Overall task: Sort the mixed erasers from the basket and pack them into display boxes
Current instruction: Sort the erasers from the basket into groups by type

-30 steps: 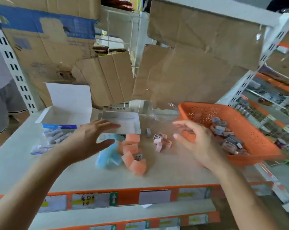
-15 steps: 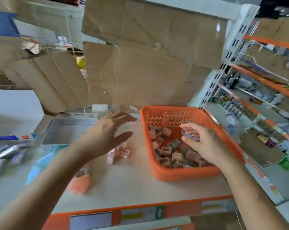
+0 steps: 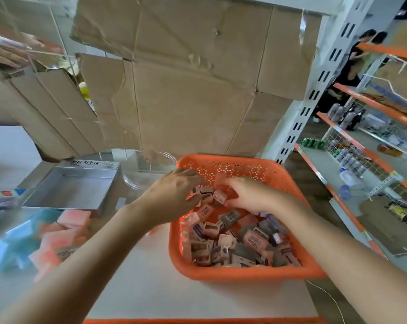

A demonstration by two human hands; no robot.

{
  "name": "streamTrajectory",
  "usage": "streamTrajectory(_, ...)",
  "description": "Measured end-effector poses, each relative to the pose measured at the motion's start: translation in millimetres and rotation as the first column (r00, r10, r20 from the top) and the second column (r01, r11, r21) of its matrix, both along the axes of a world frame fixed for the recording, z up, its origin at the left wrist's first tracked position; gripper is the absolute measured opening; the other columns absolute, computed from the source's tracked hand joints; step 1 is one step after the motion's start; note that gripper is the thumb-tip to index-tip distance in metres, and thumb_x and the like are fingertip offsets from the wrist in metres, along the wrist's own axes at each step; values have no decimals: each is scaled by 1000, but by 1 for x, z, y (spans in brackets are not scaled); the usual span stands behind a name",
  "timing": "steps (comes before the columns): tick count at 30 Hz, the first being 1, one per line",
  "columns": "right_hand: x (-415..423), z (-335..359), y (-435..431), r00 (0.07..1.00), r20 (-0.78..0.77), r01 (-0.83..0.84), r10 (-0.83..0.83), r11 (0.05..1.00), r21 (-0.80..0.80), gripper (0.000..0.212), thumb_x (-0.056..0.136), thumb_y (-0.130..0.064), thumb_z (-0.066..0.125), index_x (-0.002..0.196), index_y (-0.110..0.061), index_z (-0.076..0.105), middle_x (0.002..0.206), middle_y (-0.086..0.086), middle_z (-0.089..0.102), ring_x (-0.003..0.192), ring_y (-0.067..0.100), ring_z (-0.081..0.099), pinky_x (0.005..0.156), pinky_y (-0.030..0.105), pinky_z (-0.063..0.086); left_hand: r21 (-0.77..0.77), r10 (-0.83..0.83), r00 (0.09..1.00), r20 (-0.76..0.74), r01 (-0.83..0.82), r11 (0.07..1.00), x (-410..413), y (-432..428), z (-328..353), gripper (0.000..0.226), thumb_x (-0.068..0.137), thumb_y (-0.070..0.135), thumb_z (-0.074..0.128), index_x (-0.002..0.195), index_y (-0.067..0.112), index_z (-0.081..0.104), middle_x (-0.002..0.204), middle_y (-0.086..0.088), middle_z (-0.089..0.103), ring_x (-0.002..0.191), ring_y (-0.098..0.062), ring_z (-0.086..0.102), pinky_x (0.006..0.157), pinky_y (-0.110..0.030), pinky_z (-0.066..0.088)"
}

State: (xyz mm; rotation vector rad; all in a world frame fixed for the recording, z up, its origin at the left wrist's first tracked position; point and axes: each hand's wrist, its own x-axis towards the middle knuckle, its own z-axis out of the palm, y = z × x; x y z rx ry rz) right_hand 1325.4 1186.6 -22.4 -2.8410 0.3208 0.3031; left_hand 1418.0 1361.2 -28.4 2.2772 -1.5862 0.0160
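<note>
A blurred heap of pink and blue erasers [image 3: 64,230] is seen at eight o'clock in the view, and an open grey display box [image 3: 69,190] is set just behind it at ten o'clock. The left hand [image 3: 172,197] and the right hand [image 3: 246,195] are both lowered into the twelve o'clock end of the orange basket [image 3: 244,275]. Their fingers are curled down among the mixed erasers [image 3: 235,242], but whether anything is pinched by either hand cannot be told. The basket is placed at four o'clock on the table [image 3: 151,288].

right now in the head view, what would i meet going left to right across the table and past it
open display box → clear dish → orange basket → store shelves
</note>
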Motion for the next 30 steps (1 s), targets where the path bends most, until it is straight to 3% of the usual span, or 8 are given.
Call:
streamTrajectory(4,16,-17,-1,994,32,-106,108,993,-54,43,84,-19,66,125,-19,53,110,0,55,84,15,56,64,23,41,29,55,998,9,-56,998,0,-6,-1,40,89,22,49,128,25,50,127,6,50,122,-14,39,97,-24,29)
streamTrajectory(7,25,-26,2,985,30,-167,170,983,-76,43,87,-19,61,129,-21,53,114,3,49,88,17,56,72,26,45,30,77,997,-2,-77,997,-2,-6,-2,43,86,17,47,128,23,48,128,5,49,121,-15,39,97,-24,30)
streamTrajectory(10,32,-32,5,980,69,-179,185,980,-90,38,88,-14,54,125,-18,55,115,6,56,91,19,55,71,27,42,23,98,995,-2,-98,995,-4,-6,-2,43,85,16,45,128,21,49,127,5,50,120,-13,40,95,-24,31)
streamTrajectory(13,34,-36,8,977,82,-184,197,973,-143,36,88,-16,56,124,-14,53,117,6,56,99,20,54,73,26,39,5,98,995,-4,-98,995,-4,-7,-2,44,86,15,45,129,23,48,129,6,49,120,-12,40,96,-23,31)
streamTrajectory(17,35,-34,9,978,125,-149,170,976,-160,29,87,-19,61,115,-14,56,118,4,54,108,23,50,87,32,44,-9,97,995,-9,-97,995,-4,-6,-2,45,86,16,45,131,23,47,129,6,49,119,-11,41,94,-22,32)
streamTrajectory(21,30,-31,8,983,123,-115,134,983,-146,30,84,-25,67,111,-15,58,113,3,58,99,21,58,82,31,48,-11,84,996,-9,-84,996,-2,-5,-4,45,86,17,44,131,23,47,130,7,49,119,-12,42,94,-24,34)
streamTrajectory(25,21,-20,0,987,109,-97,114,985,-144,32,84,-34,66,108,-15,60,104,2,62,94,20,61,74,27,46,5,89,996,19,-89,996,1,-6,-7,36,85,16,45,120,18,54,117,3,53,113,-15,45,86,-23,34)
streamTrajectory(30,-9,1,-16,985,173,18,-8,998,-58,30,79,-40,69,100,-20,65,89,-10,60,75,7,55,58,16,39,72,8,1000,17,-9,997,0,-9,-1,39,86,20,49,125,23,53,120,5,54,114,-15,47,94,-24,35)
